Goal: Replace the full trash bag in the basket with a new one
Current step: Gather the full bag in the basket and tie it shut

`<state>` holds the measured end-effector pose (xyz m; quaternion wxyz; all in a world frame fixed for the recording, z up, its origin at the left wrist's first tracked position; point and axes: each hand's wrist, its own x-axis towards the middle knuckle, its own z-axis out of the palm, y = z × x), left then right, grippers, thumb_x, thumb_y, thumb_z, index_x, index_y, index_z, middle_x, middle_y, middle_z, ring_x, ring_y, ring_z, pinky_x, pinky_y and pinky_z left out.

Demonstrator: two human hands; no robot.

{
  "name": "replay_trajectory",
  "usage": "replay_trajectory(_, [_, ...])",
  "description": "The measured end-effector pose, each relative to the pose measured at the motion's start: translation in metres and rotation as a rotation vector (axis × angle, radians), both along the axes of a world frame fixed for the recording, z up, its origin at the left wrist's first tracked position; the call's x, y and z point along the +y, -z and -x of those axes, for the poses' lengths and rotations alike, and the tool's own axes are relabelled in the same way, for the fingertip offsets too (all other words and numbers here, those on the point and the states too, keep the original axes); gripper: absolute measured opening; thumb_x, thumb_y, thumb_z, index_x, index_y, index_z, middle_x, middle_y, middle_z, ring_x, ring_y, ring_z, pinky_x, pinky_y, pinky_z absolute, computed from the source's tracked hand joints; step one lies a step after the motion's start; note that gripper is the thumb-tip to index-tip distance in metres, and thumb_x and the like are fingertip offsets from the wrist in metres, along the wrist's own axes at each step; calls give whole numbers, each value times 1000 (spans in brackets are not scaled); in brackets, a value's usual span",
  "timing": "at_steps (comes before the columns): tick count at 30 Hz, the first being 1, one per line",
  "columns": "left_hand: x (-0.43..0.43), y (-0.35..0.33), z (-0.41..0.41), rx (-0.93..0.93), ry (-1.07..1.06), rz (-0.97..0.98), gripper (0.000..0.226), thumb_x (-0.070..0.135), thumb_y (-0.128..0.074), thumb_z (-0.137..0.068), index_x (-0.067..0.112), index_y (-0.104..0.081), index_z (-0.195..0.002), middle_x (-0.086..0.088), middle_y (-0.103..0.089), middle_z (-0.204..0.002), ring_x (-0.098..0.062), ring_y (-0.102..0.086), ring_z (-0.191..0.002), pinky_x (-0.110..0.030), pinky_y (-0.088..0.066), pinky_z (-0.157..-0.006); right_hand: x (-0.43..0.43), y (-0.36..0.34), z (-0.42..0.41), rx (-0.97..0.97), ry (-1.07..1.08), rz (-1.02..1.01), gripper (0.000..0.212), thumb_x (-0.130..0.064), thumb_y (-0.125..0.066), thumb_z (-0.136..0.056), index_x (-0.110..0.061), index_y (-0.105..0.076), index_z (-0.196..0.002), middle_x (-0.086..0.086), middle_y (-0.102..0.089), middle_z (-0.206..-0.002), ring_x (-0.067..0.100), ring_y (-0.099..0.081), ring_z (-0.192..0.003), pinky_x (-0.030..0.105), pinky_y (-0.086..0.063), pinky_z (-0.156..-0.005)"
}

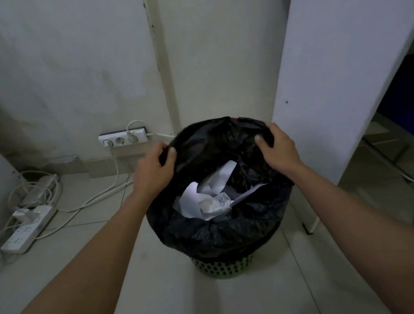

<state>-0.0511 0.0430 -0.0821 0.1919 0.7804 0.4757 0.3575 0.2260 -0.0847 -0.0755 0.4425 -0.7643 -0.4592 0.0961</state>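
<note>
A: Well, where's it sitting?
B: Round green perforated plastic basket [222, 267] on the floor [66, 263], black plastic trash bag [221, 232] in it, crumpled white paper [205, 201] inside.
A: Hands?
B: Arms outstretched; left hand [154, 168] and right hand [279, 149], apart, each pinch the bag's raised far edge.

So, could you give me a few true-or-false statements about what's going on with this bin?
1. The left hand and the right hand both grip the far rim of the black trash bag. True.
2. The bag is empty. False: crumpled white paper lies inside.
3. The bag sits in the green basket. True.
4. The power strip lies to the right of the basket. False: it lies on the floor to the left.
</note>
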Motion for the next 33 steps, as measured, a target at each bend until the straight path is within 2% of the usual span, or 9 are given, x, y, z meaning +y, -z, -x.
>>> replay_trajectory(4, [-21, -8, -6, 479, 29, -84, 50, 67, -51, -84, 28, -55, -114, -2, -63, -112, -32, -62, -107, -41, -47, -81, -26, -6, -19, 285, -51, 377, 70, -53, -70, -86, -19, -41, -140, 1, -52, -138, 28, -54, -122, 43, -47, -97])
replay_trajectory(8, [-49, -23, -35, 420, 147, -297, 79, 73, -42, -80, 27, -40, -145, -6, -37, -152, -31, -39, -138, -53, -34, -107, -53, -7, -33, 552, -131, 593, 79, -73, -66, -76, -28, -48, -138, 2, -59, -131, 30, -61, -113, 44, -54, -84])
replay_trajectory(13, [-93, -34, -80, 714, 763, -171, 70, 80, -43, -80, 46, -44, -141, 9, -38, -151, -18, -39, -138, -48, -35, -108, -72, -6, -37, 623, -244, 658, 101, -78, -73, -56, -29, -50, -141, 3, -61, -132, 29, -62, -116, 45, -58, -82])
replay_trajectory(15, [-107, -27, -93, 813, 859, -149, 63, 73, -53, -85, 49, -42, -141, 11, -42, -146, -15, -43, -133, -42, -35, -105, -75, -11, -37, 617, -272, 659, 83, -64, -78, -66, -26, -52, -136, 4, -63, -129, 29, -64, -113, 45, -59, -80])
replay_trajectory(22, [-106, -15, -100, 737, 946, -5, 45, 55, -60, -93, 40, -57, -136, 10, -51, -129, -7, -50, -114, -25, -40, -99, -75, -47, -40, 565, -290, 723, 20, -14, -71, -92, -4, -65, -109, 5, -73, -81, 9, -64, -55, 17, -48, -41])
replay_trajectory(24, [-111, -15, -102, 585, 939, 42, 21, 37, -57, -100, 21, -69, -104, 5, -56, -100, -8, -50, -90, -24, -38, -85, -69, -63, -34, 742, -252, 544, 7, -11, -67, -95, -5, -66, -93, 2, -72, -69, 5, -63, -48, 13, -47, -38])
replay_trajectory(27, [-121, -23, -105, 167, 784, 369, 57, 53, -40, -103, 4, -58, -83, -7, -57, -74, -19, -55, -69, -36, -45, -75, -57, -71, -27, 1031, -127, 262, 16, -3, -52, -102, 2, -60, -89, 9, -65, -78, 10, -67, -47, 15, -51, -41])
replay_trajectory(30, [-124, -31, -103, 221, 753, 384, 58, 71, -50, -90, 16, -68, -99, 5, -71, -88, -11, -67, -82, -31, -54, -81, -52, -71, -18, 1139, -72, 192, 19, -3, -45, -105, 4, -56, -92, 14, -59, -91, 14, -69, -47, 17, -52, -42])
replay_trajectory(33, [-120, -25, -99, 346, 811, 329, 28, 35, -66, -95, 13, -68, -112, -2, -74, -106, -16, -70, -98, -42, -55, -94, -51, -74, -15, 685, -60, 365, 36, -21, -65, -96, -4, -46, -123, 16, -56, -123, 24, -72, -83, 33, -63, -62])
